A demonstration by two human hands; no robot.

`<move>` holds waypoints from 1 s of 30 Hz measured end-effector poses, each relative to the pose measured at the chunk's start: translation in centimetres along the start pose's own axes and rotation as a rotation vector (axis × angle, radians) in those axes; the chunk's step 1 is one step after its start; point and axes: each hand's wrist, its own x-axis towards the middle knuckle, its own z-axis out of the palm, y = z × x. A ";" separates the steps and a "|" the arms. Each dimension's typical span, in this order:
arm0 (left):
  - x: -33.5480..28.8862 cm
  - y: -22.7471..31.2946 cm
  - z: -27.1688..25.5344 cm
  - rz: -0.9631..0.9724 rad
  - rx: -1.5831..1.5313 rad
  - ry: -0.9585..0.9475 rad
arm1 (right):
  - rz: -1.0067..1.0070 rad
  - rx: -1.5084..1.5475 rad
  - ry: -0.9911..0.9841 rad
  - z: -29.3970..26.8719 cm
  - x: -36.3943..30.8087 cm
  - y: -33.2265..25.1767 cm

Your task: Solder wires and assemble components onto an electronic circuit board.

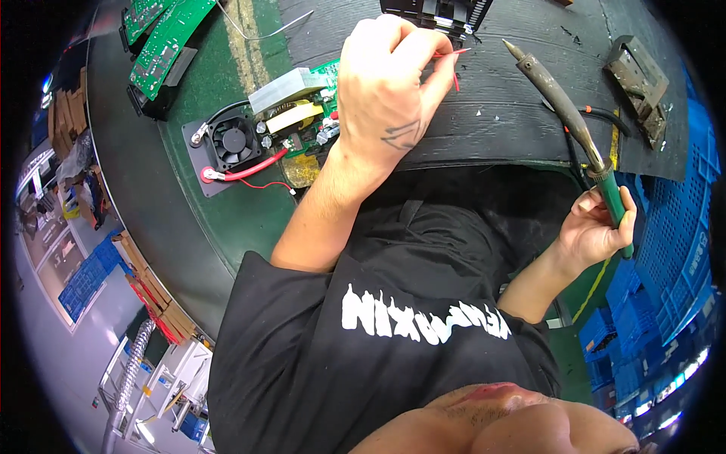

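My left hand (378,94) is closed in a pinch on a thin red wire (457,80), whose end sticks out past the fingertips over the black work mat. Beneath and beside this hand lies a green circuit board (327,78) with a grey heat sink (286,89) and yellow-wrapped parts, partly hidden by the hand. A black fan (234,141) on a plate with red and black leads adjoins the board. Wrapped round the green handle of a soldering iron (561,98), my right hand (594,236) holds it tilted, its tip pointing up and left, apart from the wire.
A black slotted part (442,13) stands at the far edge of view. At right sit a worn metal holder (637,79) and blue plastic crates (673,227). More green circuit boards (168,49) lie far left. A bent grey wire (265,36) crosses the bench.
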 end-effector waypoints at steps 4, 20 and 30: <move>1.2 -0.8 1.3 0.209 0.031 0.225 | 0.004 -0.041 -0.015 0.4 0.2 -0.5; 1.3 -2.5 3.2 0.381 0.032 0.325 | 0.036 -0.096 -0.105 0.6 0.3 0.9; 1.1 -2.5 3.2 0.381 0.045 0.307 | 0.050 -0.087 -0.102 0.7 0.4 1.1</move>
